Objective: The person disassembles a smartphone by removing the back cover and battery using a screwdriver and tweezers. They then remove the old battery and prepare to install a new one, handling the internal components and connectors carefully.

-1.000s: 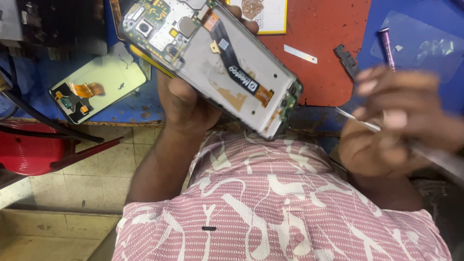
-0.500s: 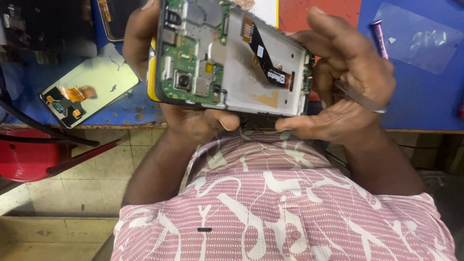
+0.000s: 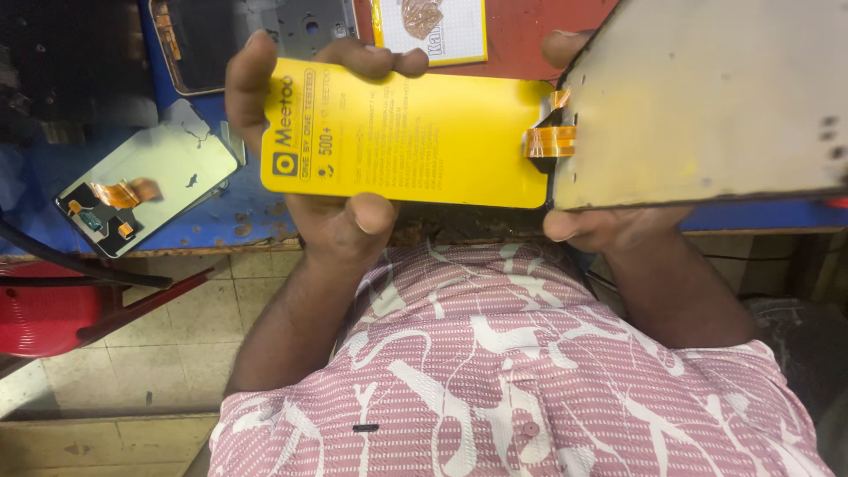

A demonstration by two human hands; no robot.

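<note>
Close up, left hand (image 3: 340,216) grips yellow panel (image 3: 406,132), thumb under, fingers curled over top. Right hand (image 3: 601,221) pinches grey display panel (image 3: 707,97) beside it, joined via orange flex (image 3: 549,140). Spare screen (image 3: 146,190) lies further left on blue bench (image 3: 238,216).

One head-worn camera, looking steeply down and very close.

It hangs over the person's chest, facing down past the patterned shirt (image 3: 495,389) to the hands (image 3: 336,221) held just before the lens, the blue tabletop (image 3: 221,208) edge behind them and the tiled floor (image 3: 159,353) at the left.
</note>
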